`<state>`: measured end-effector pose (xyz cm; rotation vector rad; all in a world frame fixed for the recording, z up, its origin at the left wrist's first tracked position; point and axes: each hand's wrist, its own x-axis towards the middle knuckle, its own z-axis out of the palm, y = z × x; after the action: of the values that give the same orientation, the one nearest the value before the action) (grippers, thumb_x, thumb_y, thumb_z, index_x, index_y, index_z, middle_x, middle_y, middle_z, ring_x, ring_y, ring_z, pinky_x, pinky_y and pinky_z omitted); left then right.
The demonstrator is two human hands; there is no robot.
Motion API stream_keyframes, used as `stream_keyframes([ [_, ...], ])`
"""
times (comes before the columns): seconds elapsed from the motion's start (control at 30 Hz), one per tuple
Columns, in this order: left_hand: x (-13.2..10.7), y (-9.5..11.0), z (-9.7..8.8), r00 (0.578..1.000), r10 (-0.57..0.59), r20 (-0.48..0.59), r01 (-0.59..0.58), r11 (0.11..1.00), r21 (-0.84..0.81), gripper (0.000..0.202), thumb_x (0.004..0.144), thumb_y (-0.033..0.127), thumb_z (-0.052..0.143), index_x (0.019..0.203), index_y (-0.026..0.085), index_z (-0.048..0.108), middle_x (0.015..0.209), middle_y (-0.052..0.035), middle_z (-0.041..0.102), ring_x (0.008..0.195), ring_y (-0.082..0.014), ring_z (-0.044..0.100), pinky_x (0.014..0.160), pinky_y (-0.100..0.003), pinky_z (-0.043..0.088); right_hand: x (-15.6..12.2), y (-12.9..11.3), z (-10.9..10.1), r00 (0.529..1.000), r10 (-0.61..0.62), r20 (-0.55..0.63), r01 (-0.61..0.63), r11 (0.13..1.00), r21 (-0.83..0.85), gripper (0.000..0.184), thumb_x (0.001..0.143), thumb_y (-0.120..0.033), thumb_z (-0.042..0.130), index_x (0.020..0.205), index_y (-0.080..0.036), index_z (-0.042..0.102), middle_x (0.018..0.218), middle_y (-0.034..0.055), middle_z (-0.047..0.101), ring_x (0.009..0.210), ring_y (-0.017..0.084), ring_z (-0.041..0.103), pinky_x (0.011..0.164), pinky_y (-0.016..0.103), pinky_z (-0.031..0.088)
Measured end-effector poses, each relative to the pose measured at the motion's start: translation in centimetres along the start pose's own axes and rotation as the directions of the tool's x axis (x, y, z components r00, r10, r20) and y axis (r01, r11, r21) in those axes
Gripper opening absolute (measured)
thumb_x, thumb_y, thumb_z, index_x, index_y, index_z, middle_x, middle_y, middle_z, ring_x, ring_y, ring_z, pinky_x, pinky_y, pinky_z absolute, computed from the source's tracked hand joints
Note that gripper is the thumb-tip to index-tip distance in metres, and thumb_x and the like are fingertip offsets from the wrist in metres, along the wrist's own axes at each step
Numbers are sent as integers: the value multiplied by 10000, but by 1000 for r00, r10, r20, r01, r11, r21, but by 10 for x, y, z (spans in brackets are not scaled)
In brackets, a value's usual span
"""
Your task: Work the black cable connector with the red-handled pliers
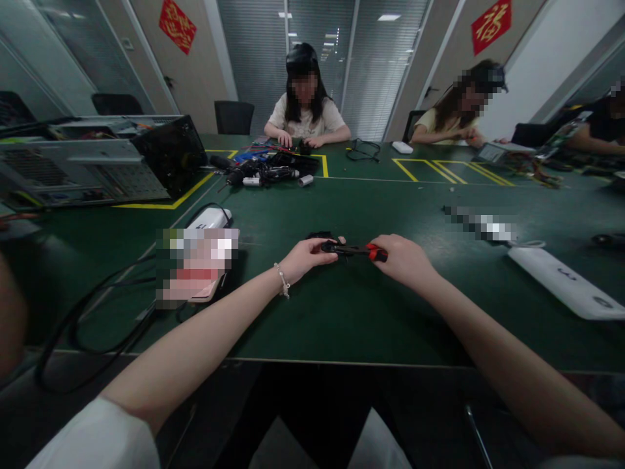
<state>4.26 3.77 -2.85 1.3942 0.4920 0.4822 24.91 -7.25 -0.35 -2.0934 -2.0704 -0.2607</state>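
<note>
Head view | right hand (405, 257) wrapped round red-handled tool (362, 250), left hand (303, 258) pinching dark piece (331, 247) | both left of white device (561, 280) | tool probably stiff, best held by red handles (378, 253); piece seems light, perhaps fragile

At mid-frame, the fingers of the left hand (303, 260) cover much of a small dark part (330, 247), perhaps a connector, too dim to tell. The right hand (406, 259) hides most of the grips of a red-handled tool (377, 252). Pixelation masks a flat pinkish object (201, 264) left of centre and a slim object (481, 225) at right. The left edge cuts off a computer case (83, 163) and a blurred arm (8, 312); the right edge crops a white device (561, 277) and a co-worker (601, 133) above.
</note>
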Motion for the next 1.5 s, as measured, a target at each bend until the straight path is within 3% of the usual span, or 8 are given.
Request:
stream_keyframes([
  [0.3, -2, 2, 0, 999, 3, 38, -2, 999, -45, 403, 714, 111, 625, 1106, 196, 581, 1045, -60, 614, 914, -125, 579, 947, -398, 397, 0, -2, 1, 994, 80, 72, -86, 993, 81, 172, 721, -262, 505, 859, -219, 598, 852, 26, 619, 756, 163, 541, 573, 263, 401],
  [0.57, -2, 2, 1, 1000, -1, 13, 2, 1000, -26, 379, 695, 112, 642, 1067, 170, 596, 1018, -58, 620, 918, -135, 580, 935, -389, 404, 0, 0, -2, 1000, -2, -4, 2, 1000, 13, 177, 711, -223, 499, 862, -199, 589, 838, 34, 614, 759, 176, 523, 597, 284, 405],
  [0.8, -3, 4, -1, 1000, -3, 20, 3, 1000, 17, 380, 700, 130, 639, 1074, 177, 595, 1022, -59, 617, 921, -140, 572, 930, -395, 396, 0, 0, 1, 997, 49, 56, -54, 995, 89, 173, 725, -270, 501, 862, -218, 593, 841, 30, 615, 741, 167, 539, 588, 283, 417],
  [1.1, -3, 8, 5, 1000, -17, -8, 17, 1000, -5, 373, 683, 95, 645, 1050, 147, 604, 1036, -64, 623, 924, -134, 572, 943, -385, 382, -1, 0, -1, 999, -31, -40, 31, 1000, 0, 167, 707, -221, 508, 855, -200, 582, 829, 36, 611, 750, 176, 521, 595, 287, 404],
  [1.33, -4, 5, 0, 1000, -17, 12, 17, 1000, -7, 368, 698, 124, 639, 1061, 169, 603, 1051, -71, 617, 938, -142, 578, 935, -390, 396, 0, -1, 2, 997, 48, 55, -53, 994, 94, 165, 726, -268, 504, 855, -219, 595, 841, 29, 618, 741, 164, 540, 571, 272, 409],
  [1.5, -2, 1, -1, 1000, -24, 1, 24, 1000, 1, 382, 702, 155, 647, 1080, 161, 593, 1014, -78, 624, 910, -141, 588, 922, -381, 415, 0, -1, 0, 1000, 5, -7, -5, 999, 35, 165, 717, -229, 499, 855, -209, 586, 825, 36, 614, 761, 174, 528, 594, 283, 407],
])
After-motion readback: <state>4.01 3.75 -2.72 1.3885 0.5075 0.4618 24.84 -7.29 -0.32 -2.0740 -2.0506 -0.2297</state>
